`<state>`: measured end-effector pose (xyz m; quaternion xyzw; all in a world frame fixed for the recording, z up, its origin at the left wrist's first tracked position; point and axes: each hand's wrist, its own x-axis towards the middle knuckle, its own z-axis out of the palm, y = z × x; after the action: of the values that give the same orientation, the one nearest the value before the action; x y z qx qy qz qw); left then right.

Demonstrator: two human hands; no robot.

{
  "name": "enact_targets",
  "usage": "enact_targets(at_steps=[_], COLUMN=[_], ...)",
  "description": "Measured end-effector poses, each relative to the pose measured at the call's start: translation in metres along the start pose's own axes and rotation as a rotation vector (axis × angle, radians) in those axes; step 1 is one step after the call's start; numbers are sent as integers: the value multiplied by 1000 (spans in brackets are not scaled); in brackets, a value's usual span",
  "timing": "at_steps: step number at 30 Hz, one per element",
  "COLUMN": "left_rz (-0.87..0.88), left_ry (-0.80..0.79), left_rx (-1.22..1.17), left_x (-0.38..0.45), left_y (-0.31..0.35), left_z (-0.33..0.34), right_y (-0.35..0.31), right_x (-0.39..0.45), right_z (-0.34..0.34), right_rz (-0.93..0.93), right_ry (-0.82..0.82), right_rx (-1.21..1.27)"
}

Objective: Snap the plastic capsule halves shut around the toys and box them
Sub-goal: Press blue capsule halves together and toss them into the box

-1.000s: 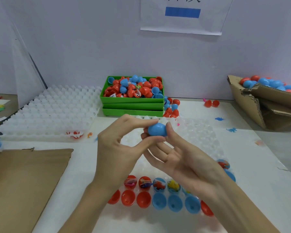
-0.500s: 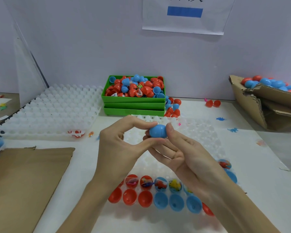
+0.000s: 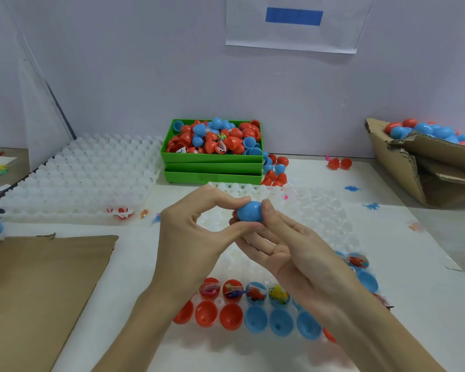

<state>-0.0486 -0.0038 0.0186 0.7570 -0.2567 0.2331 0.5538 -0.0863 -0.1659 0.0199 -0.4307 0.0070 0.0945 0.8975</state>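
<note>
Pinching a blue capsule (image 3: pixel 250 214) between both hands: left hand (image 3: pixel 191 237) fingers grip one end, right hand (image 3: pixel 287 245) fingers grip the other, above the tray (image 3: pixel 320 210).

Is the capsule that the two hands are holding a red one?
No, the capsule pinched between the left hand and the right hand is blue; the red halves lie in the tray below.

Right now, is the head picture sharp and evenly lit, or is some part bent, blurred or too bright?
Head view: light soft and even; faint shadows under the hands; the blue capsule is sharp; the white tray is washed out, its cells hard to read; wide-angle bending at the edges, where the cardboard box leans.
</note>
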Motion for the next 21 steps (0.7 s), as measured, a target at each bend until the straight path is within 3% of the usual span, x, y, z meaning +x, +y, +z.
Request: enact_targets(at_steps=[8, 11, 16, 21], left_rz=[179, 177, 82, 102], left_ry=[65, 113, 53, 13], left_rx=[200, 167, 21, -5], left_x=[-8, -7, -1, -2], left_y=[5, 3, 1, 0], left_z=[16, 16, 10, 12], right_y=[2, 2, -2, 2], right_x=[0, -2, 1, 4], right_z=[1, 3, 1, -1], right_rz=[90, 136, 153, 149], right_ry=[-48, -92, -130, -181], right_rx=[363, 360, 352, 337])
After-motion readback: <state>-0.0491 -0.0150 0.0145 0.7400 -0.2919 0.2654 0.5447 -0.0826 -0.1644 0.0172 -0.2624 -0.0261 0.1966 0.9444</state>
